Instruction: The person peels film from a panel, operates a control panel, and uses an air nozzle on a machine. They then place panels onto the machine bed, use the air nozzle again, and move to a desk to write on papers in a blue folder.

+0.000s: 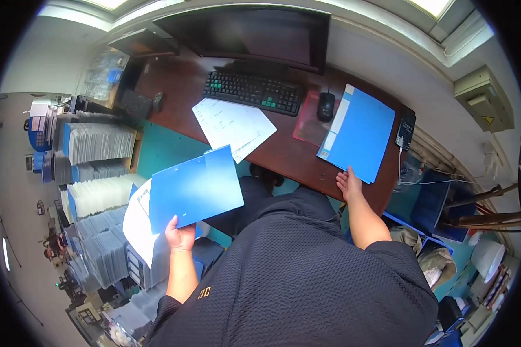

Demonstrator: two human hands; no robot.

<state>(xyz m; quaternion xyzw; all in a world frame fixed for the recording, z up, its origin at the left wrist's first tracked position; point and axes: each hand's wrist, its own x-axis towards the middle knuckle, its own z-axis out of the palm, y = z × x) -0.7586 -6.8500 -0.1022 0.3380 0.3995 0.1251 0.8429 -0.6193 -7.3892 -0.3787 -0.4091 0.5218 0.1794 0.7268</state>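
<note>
My left hand grips the lower edge of a blue folder, held tilted over my lap left of the desk. Behind its left side a curved white sheet sticks out; how that sheet is held is hidden. On the right of the desk lies a closed blue file binder with a pale spine. My right hand is at the binder's near edge, one digit touching it, the other fingers loosely apart. Between folder and keyboard, a printed white paper rests on the desk, its near corner beyond the edge.
A black keyboard, a mouse on a reddish mat and a monitor stand on the brown desk. Tall paper stacks rise at the left. A cabled black device sits by the desk's right edge.
</note>
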